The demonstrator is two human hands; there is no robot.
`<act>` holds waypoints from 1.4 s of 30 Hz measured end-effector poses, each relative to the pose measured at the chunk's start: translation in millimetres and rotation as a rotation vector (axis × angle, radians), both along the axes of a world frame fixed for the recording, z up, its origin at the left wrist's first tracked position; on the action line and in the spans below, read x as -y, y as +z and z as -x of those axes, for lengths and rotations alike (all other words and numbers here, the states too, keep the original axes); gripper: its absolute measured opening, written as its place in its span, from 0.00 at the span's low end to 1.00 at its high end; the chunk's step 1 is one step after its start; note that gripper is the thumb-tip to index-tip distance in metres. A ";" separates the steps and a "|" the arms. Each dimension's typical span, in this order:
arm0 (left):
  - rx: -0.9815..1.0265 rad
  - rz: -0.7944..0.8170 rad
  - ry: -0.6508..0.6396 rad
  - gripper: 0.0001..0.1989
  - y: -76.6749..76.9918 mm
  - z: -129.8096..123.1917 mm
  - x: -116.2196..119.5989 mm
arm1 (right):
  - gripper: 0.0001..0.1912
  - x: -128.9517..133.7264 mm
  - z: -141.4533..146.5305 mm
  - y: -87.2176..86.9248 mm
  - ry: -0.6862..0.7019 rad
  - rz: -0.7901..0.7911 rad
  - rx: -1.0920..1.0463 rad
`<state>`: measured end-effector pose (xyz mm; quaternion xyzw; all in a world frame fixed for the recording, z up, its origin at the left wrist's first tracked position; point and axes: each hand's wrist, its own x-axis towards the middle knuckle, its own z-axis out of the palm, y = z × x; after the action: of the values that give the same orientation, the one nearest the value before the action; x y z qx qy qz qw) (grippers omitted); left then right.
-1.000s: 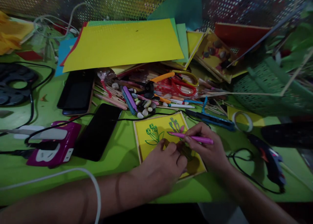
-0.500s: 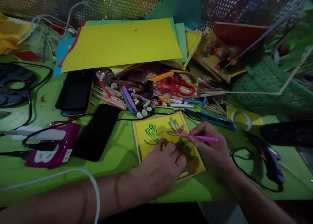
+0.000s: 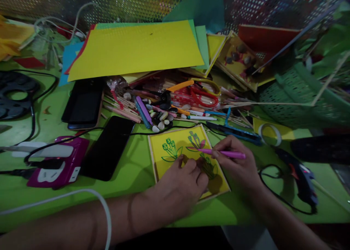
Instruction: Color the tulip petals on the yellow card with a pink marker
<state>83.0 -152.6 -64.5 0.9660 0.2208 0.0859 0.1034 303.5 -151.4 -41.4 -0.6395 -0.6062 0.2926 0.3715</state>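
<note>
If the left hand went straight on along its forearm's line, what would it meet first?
Most likely the right hand, which holds the pink pen ahead of the left hand; one view leaves their relative heights unclear.

Left of the hands (image 3: 180,186), bench (image 3: 131,180) lies open. Stones (image 3: 161,125) and sticks (image 3: 126,114) block beyond them; rightward, a glue gun (image 3: 302,180).

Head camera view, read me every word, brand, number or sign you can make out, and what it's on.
No readable text anywhere.
Magenta power strip: small marks, too blurred to read.
Glue gun: any lettering is too blurred.
Yellow panel: flower drawings, no visible words.
</note>
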 end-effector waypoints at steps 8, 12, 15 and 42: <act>0.088 -0.032 0.029 0.08 -5.0 -0.4 2.1 | 0.07 -0.2 -0.5 -3.8 0.025 -0.009 0.024; 0.091 -0.022 0.024 0.07 -2.5 0.0 1.0 | 0.07 -0.6 0.9 -5.2 0.035 -0.006 0.028; 0.076 -0.018 0.012 0.06 0.0 0.2 0.1 | 0.06 -1.1 3.5 -4.8 0.050 0.007 0.009; 0.038 -0.031 0.011 0.07 -1.7 -0.3 1.1 | 0.08 1.6 -2.8 -2.5 -0.006 0.000 -0.034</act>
<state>83.3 -153.6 -66.2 0.9645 0.2227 0.1080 0.0923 306.3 -153.0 -43.9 -0.6361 -0.5979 0.3023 0.3828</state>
